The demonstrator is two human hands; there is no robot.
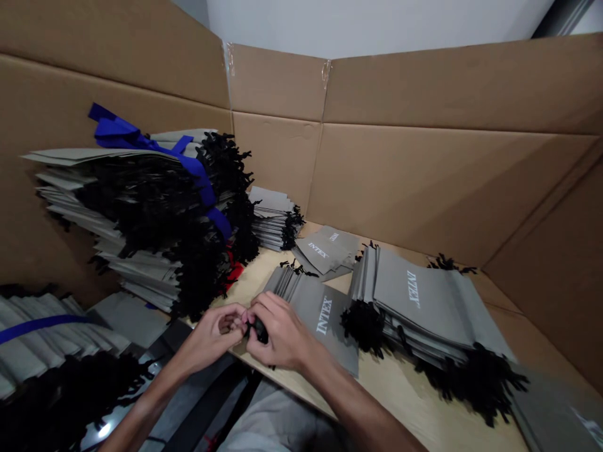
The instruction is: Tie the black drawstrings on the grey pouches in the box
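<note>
My right hand (280,329) is closed around a small dark bunch of black drawstring cords (259,329) at the near edge of the table. Facing it, my left hand (217,336) has its fingers curled, thumb and fingertips pinched at the same cords; the exact grip is partly hidden. Just beyond my right hand lies a row of overlapping grey drawstring bags (325,320) with white INTEX lettering, black cord ends showing at their far left corner. To the right rests a thicker stack of grey INTEX bags (424,295), black cords hanging from its corners.
At left rises a tall pile of grey bags (151,263) tied with blue ribbon (200,172). Another ribboned bundle (42,339) sits lower left. Behind are a small bag stack (271,220) and loose INTEX pieces (323,248). Cardboard walls (400,176) enclose the wooden table (405,402).
</note>
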